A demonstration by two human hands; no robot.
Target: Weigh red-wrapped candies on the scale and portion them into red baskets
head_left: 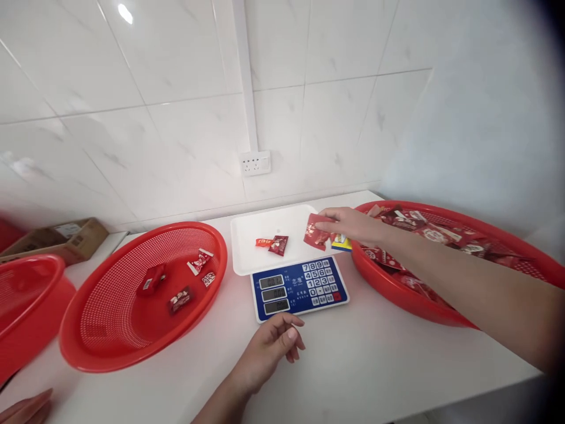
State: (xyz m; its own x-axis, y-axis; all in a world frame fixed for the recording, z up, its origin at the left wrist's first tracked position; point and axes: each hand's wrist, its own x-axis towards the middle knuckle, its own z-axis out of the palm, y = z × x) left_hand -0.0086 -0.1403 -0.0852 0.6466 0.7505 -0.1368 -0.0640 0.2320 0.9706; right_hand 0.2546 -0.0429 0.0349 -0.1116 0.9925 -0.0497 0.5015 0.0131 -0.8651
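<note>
White counter [375,353], scale [300,285], red baskets [141,294]

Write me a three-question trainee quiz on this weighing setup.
1. True or false: the right hand holds a red packet over the scale's white tray.
2. How many packets lie on the tray already? A) none B) two C) five
3. Fill in: the left hand rests on the table just in front of the scale's blue ____ panel.

Key:
1. True; a yellow packet also shows under that hand.
2. B, a small orange-red one and a dark red one.
3. Keypad. The left hand holds nothing.
</note>
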